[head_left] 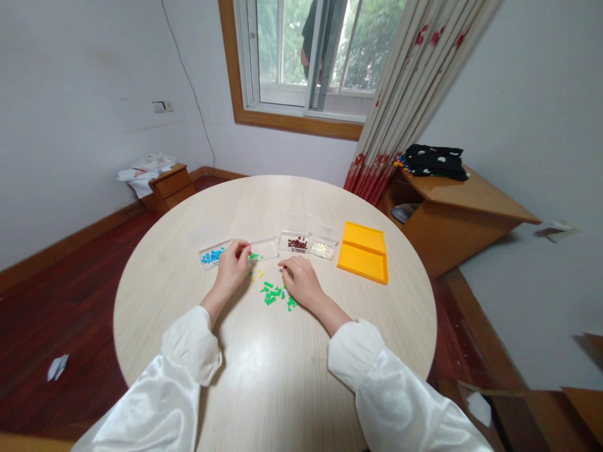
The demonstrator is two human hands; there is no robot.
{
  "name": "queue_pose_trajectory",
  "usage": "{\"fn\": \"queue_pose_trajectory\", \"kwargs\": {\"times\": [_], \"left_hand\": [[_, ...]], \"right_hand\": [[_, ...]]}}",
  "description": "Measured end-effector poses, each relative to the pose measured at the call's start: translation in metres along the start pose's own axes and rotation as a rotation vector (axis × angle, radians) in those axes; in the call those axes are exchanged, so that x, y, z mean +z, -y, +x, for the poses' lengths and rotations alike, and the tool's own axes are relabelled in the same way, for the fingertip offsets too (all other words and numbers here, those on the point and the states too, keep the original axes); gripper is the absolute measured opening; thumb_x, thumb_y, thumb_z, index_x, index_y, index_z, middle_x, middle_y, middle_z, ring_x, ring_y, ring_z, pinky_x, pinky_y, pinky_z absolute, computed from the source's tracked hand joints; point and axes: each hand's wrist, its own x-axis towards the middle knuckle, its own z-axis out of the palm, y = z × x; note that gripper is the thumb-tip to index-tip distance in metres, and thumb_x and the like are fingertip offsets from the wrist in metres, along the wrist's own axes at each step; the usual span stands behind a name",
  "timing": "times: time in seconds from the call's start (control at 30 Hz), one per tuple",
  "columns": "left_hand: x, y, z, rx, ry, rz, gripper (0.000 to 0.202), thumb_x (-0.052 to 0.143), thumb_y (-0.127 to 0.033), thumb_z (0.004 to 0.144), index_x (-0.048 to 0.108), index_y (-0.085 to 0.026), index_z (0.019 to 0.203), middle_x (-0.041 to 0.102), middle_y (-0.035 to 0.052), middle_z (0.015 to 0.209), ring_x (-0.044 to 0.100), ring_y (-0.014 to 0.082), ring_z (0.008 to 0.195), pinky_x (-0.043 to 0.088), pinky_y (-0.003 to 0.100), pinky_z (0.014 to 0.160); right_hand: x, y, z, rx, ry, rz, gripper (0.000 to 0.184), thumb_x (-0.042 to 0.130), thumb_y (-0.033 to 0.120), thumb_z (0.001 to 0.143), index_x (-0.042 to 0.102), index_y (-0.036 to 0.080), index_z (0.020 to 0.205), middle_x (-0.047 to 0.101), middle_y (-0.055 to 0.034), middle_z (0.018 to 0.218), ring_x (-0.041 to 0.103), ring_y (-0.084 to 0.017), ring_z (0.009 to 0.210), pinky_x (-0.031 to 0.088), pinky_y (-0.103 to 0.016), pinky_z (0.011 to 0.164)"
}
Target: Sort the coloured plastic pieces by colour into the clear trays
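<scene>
My left hand [232,265] hovers at the near left corner of a clear plastic box [266,250] that has a few green pieces [254,256] at its left end. Its thumb and fingertips are pressed together; whatever lies between them is too small to make out. Curled over the right side of a loose pile of small green bricks [270,295] is my right hand [302,281], its fingers bent in toward the thumb and their contents hidden. A few yellow bricks [260,274] lie between the two hands.
Left of my left hand stands a clear box of blue bricks [211,255]. Farther right are boxes with brown bricks [298,243] and pale yellow bricks [322,249], then an open yellow case [362,252]. Everything rests on a round wooden table [273,376].
</scene>
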Motion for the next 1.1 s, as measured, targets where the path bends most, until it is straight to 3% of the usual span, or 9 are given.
{"fn": "queue_pose_trajectory", "kwargs": {"times": [0.17,0.4,0.57,0.63,0.8,0.9,1.0,1.1], "left_hand": [[0.001,0.013,0.006,-0.055,-0.058,-0.114,0.019,0.05,-0.031,0.077,0.059,-0.014,0.079,0.061,0.0031,0.07,0.055,0.0146,0.065,0.042,0.025,0.062],[0.0,0.013,0.004,-0.073,-0.02,0.074,0.028,0.047,-0.022,0.076,0.069,-0.012,0.09,0.07,0.0086,0.086,0.061,0.0183,0.076,0.044,0.03,0.072],[-0.007,0.005,0.003,0.037,0.008,0.218,0.025,0.05,-0.022,0.076,0.07,-0.012,0.088,0.07,0.0103,0.09,0.06,0.0204,0.084,0.044,0.032,0.077],[-0.013,0.001,0.004,0.085,0.069,0.267,0.021,0.051,-0.022,0.076,0.069,-0.013,0.081,0.069,0.0089,0.085,0.06,0.0197,0.082,0.044,0.031,0.078],[-0.026,-0.006,0.005,0.134,0.432,0.395,0.02,0.052,-0.023,0.076,0.07,-0.014,0.079,0.069,0.0092,0.084,0.06,0.0197,0.078,0.044,0.029,0.072],[-0.027,-0.009,0.003,0.128,0.589,0.514,0.02,0.054,-0.021,0.074,0.071,-0.013,0.082,0.07,0.0118,0.085,0.061,0.0225,0.079,0.043,0.03,0.071],[-0.026,-0.009,0.001,0.109,0.656,0.576,0.023,0.053,-0.016,0.073,0.072,-0.015,0.084,0.07,0.0123,0.087,0.062,0.0232,0.078,0.042,0.03,0.069],[-0.025,-0.007,0.0,0.095,0.648,0.576,0.024,0.05,-0.013,0.073,0.072,-0.016,0.082,0.071,0.0118,0.086,0.063,0.0229,0.077,0.042,0.029,0.068]], "right_hand": [[0.001,-0.001,0.001,0.0,0.005,0.012,0.02,0.048,0.009,0.082,0.063,0.016,0.091,0.066,-0.0071,0.09,0.055,-0.02,0.09,0.039,-0.034,0.08],[0.003,-0.002,0.0,-0.009,-0.005,0.011,0.02,0.047,0.009,0.082,0.063,0.017,0.091,0.066,-0.0066,0.089,0.054,-0.021,0.089,0.039,-0.034,0.079],[0.003,-0.002,0.0,-0.013,-0.013,0.021,0.02,0.047,0.009,0.082,0.063,0.017,0.09,0.066,-0.0065,0.089,0.054,-0.021,0.089,0.039,-0.034,0.079],[0.003,-0.002,0.0,-0.011,-0.013,0.021,0.02,0.047,0.009,0.081,0.063,0.017,0.09,0.066,-0.0067,0.089,0.054,-0.021,0.089,0.039,-0.034,0.079],[0.005,-0.002,0.001,-0.014,-0.006,0.012,0.02,0.047,0.01,0.082,0.063,0.018,0.091,0.066,-0.0066,0.089,0.054,-0.02,0.088,0.039,-0.035,0.079],[0.006,-0.002,0.001,-0.011,-0.004,0.006,0.019,0.048,0.01,0.082,0.063,0.017,0.091,0.066,-0.0069,0.089,0.054,-0.021,0.088,0.04,-0.035,0.079],[0.006,-0.002,0.001,-0.008,-0.003,0.007,0.019,0.047,0.01,0.082,0.063,0.017,0.091,0.066,-0.0069,0.089,0.054,-0.021,0.089,0.04,-0.035,0.079],[0.006,-0.002,0.002,-0.006,0.006,0.008,0.02,0.047,0.01,0.082,0.063,0.017,0.091,0.066,-0.007,0.089,0.054,-0.021,0.088,0.04,-0.035,0.079]]}}
